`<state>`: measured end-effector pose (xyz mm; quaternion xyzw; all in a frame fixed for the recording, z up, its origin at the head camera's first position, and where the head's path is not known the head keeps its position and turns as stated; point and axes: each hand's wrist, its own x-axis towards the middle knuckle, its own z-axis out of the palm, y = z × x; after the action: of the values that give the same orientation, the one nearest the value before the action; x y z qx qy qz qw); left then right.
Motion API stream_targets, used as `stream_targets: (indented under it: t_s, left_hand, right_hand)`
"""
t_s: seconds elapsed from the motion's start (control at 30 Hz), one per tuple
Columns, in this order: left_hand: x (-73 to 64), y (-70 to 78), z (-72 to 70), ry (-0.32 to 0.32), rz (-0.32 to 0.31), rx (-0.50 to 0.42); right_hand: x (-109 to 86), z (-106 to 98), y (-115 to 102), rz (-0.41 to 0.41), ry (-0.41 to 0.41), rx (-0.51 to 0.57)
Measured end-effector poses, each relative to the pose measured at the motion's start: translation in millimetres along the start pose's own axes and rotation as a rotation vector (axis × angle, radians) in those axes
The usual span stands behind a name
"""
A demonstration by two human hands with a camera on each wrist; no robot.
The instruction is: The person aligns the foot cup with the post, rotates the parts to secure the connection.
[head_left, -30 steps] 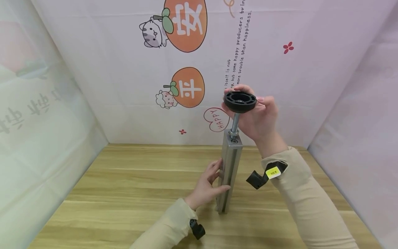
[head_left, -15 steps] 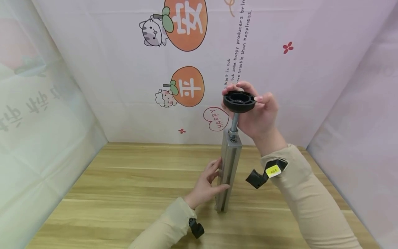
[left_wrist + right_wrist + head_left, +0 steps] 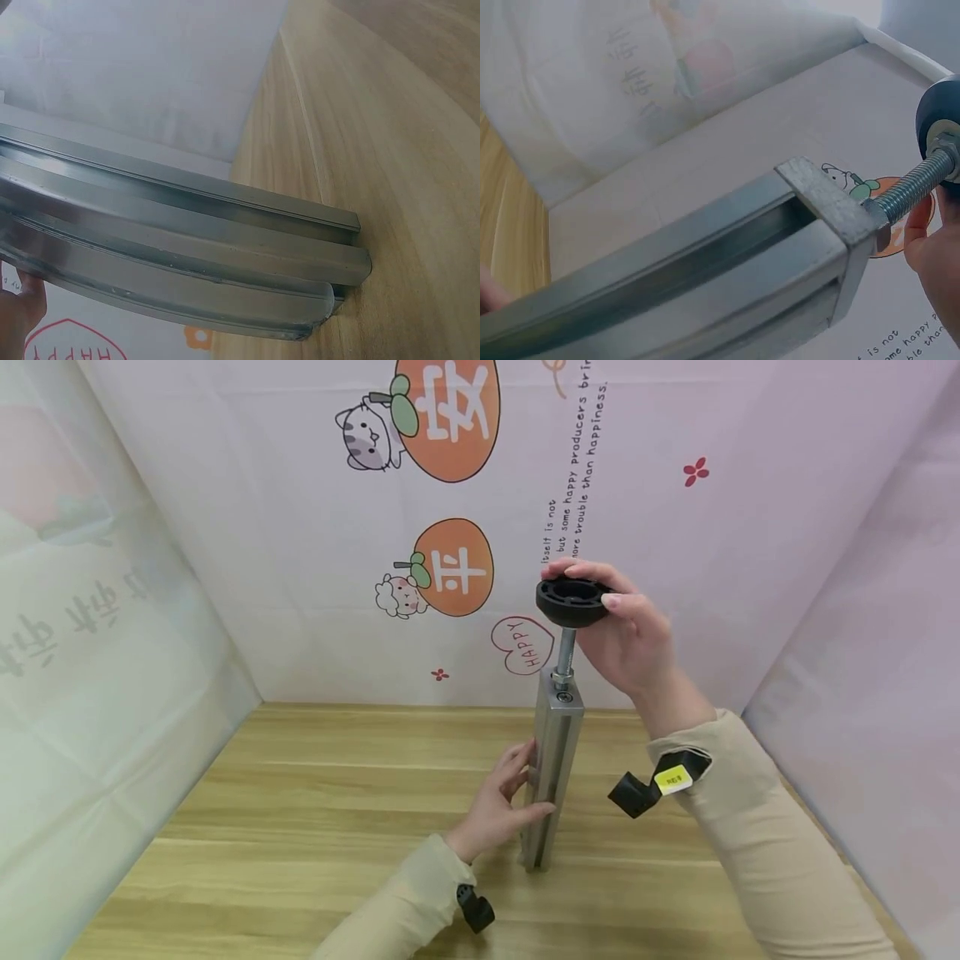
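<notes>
A slotted aluminium profile (image 3: 557, 760) stands upright on the wooden table, its lower end on the boards in the left wrist view. From its end plate (image 3: 832, 199) rises a threaded rod (image 3: 915, 184) with a nut near the plate. Topping the rod is a round black levelling foot (image 3: 572, 603), its ribbed underside facing up. My right hand (image 3: 626, 635) holds the foot by its rim, thumb on the near right edge and fingers behind. Lower down, my left hand (image 3: 498, 810) grips the profile between thumb and fingers, the fingers partly hidden behind it.
The wooden table (image 3: 322, 793) spreads around the profile's base. A printed white cloth (image 3: 315, 643) hangs as a wall behind, with more cloth at the left and right sides. Black camera mounts (image 3: 660, 783) sit on both sleeves.
My right hand has shifted its hold around the foot's rim, the thumb moving left and the wrist swinging slightly right. The foot has tilted slightly. My left hand and the profile stay in place.
</notes>
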<state>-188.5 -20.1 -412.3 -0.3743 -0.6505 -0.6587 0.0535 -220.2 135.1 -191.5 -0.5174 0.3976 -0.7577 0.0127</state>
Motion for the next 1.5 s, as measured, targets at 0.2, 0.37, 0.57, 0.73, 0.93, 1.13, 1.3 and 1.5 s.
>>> stream_targets:
  t_s: [0.2,0.37,0.57,0.73,0.93,1.13,1.3,1.5]
  left_hand:
    - [-0.4,3.2,0.2,0.004,0.005,-0.001]
    - [-0.6,3.9,0.2,0.006,0.016,-0.005]
    - [-1.8,0.3,-0.8,0.003,0.02,-0.013]
    - [-3.0,-1.0,-1.3,0.005,0.003,-0.016]
    - [-4.0,-0.9,-1.4,0.002,-0.002,-0.015]
    - [-2.8,0.4,-1.2,0.002,0.007,-0.012]
    - [-1.7,1.3,-1.1,-0.006,0.039,0.005]
    - [0.2,2.3,-1.6,-0.02,0.066,0.002]
  right_hand:
    - [-2.2,2.5,-7.2,-0.006,0.052,-0.232]
    - [-2.5,7.0,-12.8,0.025,0.116,-0.395]
    - [-3.9,14.8,-20.7,0.087,0.192,-0.638]
    - [-1.8,23.3,-25.8,0.103,0.225,-0.866]
    - [-0.2,29.9,-27.8,0.118,0.291,-1.108]
    - [3.6,36.5,-23.5,0.081,0.411,-1.283]
    - [6.7,38.8,-15.8,-0.032,0.472,-1.354]
    - [5.1,34.6,-9.8,-0.19,0.451,-1.396]
